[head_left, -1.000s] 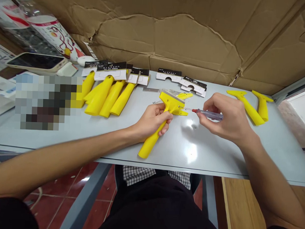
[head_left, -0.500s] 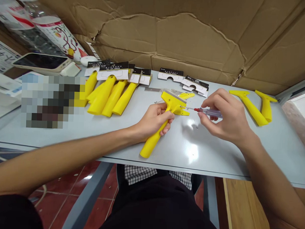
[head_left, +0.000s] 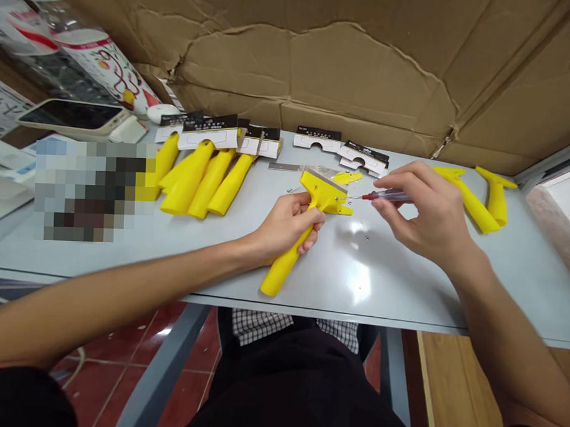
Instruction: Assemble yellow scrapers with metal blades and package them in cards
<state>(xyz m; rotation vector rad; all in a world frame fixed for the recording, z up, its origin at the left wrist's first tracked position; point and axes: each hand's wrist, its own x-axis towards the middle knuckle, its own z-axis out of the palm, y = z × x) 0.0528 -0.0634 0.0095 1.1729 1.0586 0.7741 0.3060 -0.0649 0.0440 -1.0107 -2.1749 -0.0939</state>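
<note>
My left hand (head_left: 291, 229) is wrapped round the neck of a yellow scraper (head_left: 283, 263), whose head points up and away and has a metal blade along its far edge. My right hand (head_left: 425, 212) pinches a screwdriver (head_left: 391, 195) with a clear handle and red collar. Its thin shaft lies nearly level, and the tip is at a small screw on the scraper's head. Beside and behind the head lie yellow pieces (head_left: 348, 178), a flat metal blade (head_left: 284, 167) and several tiny screws. One screw (head_left: 367, 237) is on the table near my right hand.
Several yellow handles (head_left: 223, 183) with black-and-white cards lie at the left. More cards (head_left: 317, 138) rest by the cardboard wall (head_left: 364, 79). Two yellow scrapers (head_left: 479, 208) are at the right. A phone (head_left: 71, 116) and bottles (head_left: 107, 64) stand at the far left.
My right hand has shifted and tilted slightly, and its fingers sit differently on the screwdriver's handle. My left hand and the scraper are almost unmoved. The camera view has shifted a little.
</note>
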